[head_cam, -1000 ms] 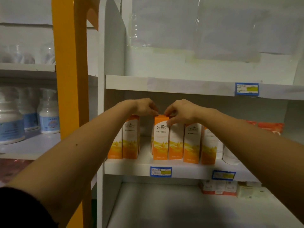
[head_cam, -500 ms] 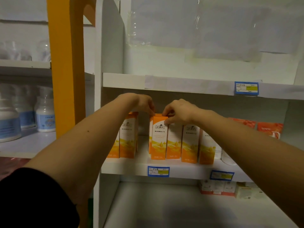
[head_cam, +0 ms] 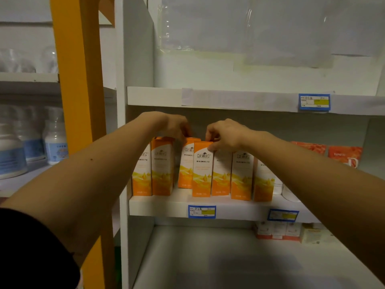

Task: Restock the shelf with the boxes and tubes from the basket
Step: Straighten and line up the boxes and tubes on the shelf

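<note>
Head view: white laminate shelf (head_cam: 162, 207) carries a row of upright orange-and-white cardboard boxes, flat-faced and rectangular. Right hand (head_cam: 226, 135) pinches the top of the front box (head_cam: 202, 170), thumb and fingers closed on its upper edge. Left hand (head_cam: 176, 126) curls over the rear box (head_cam: 186, 163) just behind; grip itself hidden. Blurred white plastic bottles (head_cam: 55, 140) stand on the neighbouring shelf at left.

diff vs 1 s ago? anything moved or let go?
Little changed. A second box now shows behind the front box by the gap; it may have been slid there. The left hand stays over it and the right hand keeps pinching the front box's top. Other boxes unmoved.
</note>
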`<action>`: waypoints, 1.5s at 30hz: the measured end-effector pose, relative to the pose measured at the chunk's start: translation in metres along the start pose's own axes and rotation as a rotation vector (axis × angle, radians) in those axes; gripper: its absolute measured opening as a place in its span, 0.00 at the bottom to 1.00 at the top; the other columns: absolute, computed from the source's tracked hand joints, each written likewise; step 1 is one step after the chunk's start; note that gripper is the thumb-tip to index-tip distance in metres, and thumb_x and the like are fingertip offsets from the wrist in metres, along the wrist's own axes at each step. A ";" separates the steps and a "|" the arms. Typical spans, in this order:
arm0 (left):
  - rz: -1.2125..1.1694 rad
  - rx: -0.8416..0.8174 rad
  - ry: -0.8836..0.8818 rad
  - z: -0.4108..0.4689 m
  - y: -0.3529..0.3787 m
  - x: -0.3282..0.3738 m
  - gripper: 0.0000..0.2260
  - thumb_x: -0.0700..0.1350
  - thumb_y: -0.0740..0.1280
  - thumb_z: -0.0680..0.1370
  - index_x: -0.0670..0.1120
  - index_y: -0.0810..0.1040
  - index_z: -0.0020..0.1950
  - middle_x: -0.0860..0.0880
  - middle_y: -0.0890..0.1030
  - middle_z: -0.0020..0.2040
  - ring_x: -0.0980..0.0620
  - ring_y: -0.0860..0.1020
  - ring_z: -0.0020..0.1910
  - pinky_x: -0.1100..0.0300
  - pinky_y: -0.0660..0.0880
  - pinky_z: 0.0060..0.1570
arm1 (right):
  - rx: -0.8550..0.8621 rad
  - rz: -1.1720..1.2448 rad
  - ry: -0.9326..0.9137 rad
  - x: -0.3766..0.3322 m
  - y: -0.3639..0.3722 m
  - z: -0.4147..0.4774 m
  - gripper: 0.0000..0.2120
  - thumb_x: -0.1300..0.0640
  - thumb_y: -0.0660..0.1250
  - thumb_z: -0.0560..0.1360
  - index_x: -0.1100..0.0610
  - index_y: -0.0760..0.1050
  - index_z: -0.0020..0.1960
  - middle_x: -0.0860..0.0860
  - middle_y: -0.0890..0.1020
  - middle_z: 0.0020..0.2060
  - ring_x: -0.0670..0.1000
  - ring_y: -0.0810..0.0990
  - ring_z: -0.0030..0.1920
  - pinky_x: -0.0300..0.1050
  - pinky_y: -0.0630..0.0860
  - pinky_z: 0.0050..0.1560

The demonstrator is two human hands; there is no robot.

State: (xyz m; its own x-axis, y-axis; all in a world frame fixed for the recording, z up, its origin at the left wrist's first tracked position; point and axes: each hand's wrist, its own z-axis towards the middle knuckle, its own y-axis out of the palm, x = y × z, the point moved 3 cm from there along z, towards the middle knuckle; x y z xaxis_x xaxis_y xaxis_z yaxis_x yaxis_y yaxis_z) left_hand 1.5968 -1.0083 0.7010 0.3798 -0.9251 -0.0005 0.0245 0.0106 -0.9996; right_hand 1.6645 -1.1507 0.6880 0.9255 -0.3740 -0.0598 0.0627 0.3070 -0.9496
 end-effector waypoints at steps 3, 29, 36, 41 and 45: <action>-0.025 0.000 -0.021 -0.002 0.001 -0.007 0.17 0.45 0.65 0.76 0.49 0.74 0.66 0.47 0.78 0.61 0.45 0.78 0.59 0.45 0.75 0.61 | -0.006 0.009 -0.004 -0.001 0.000 0.000 0.11 0.55 0.69 0.73 0.55 0.75 0.54 0.54 0.78 0.57 0.55 0.76 0.59 0.53 0.76 0.59; -0.179 0.218 -0.125 -0.026 -0.006 -0.027 0.18 0.36 0.55 0.80 0.42 0.70 0.69 0.44 0.71 0.71 0.45 0.68 0.71 0.52 0.64 0.71 | 0.040 0.100 0.013 -0.031 0.011 0.018 0.17 0.52 0.67 0.74 0.53 0.75 0.61 0.53 0.79 0.59 0.54 0.77 0.58 0.52 0.76 0.59; -0.176 0.235 -0.108 -0.029 -0.007 -0.031 0.18 0.35 0.55 0.79 0.42 0.70 0.69 0.43 0.71 0.70 0.45 0.69 0.70 0.51 0.65 0.72 | 0.098 0.129 0.043 -0.038 0.020 0.023 0.16 0.51 0.70 0.72 0.50 0.75 0.59 0.52 0.79 0.59 0.54 0.76 0.60 0.52 0.75 0.60; -0.185 0.245 -0.088 -0.030 -0.007 -0.026 0.18 0.35 0.55 0.79 0.41 0.71 0.68 0.43 0.71 0.70 0.45 0.69 0.70 0.51 0.65 0.72 | 0.121 0.130 0.045 -0.036 0.017 0.018 0.15 0.48 0.69 0.72 0.49 0.76 0.57 0.51 0.78 0.60 0.54 0.76 0.60 0.49 0.73 0.55; -0.191 0.251 -0.064 -0.027 -0.007 -0.015 0.17 0.37 0.56 0.79 0.41 0.71 0.68 0.43 0.72 0.69 0.45 0.69 0.69 0.52 0.65 0.70 | 0.158 0.092 0.039 -0.024 0.000 0.009 0.14 0.49 0.64 0.76 0.48 0.76 0.60 0.51 0.77 0.62 0.56 0.77 0.59 0.51 0.75 0.56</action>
State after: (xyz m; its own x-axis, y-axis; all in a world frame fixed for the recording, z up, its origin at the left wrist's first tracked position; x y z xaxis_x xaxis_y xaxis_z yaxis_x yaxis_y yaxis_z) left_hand 1.5658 -1.0047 0.7069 0.4036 -0.8936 0.1967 0.3256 -0.0606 -0.9436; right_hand 1.6460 -1.1342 0.6923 0.9149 -0.3711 -0.1590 0.0394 0.4741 -0.8796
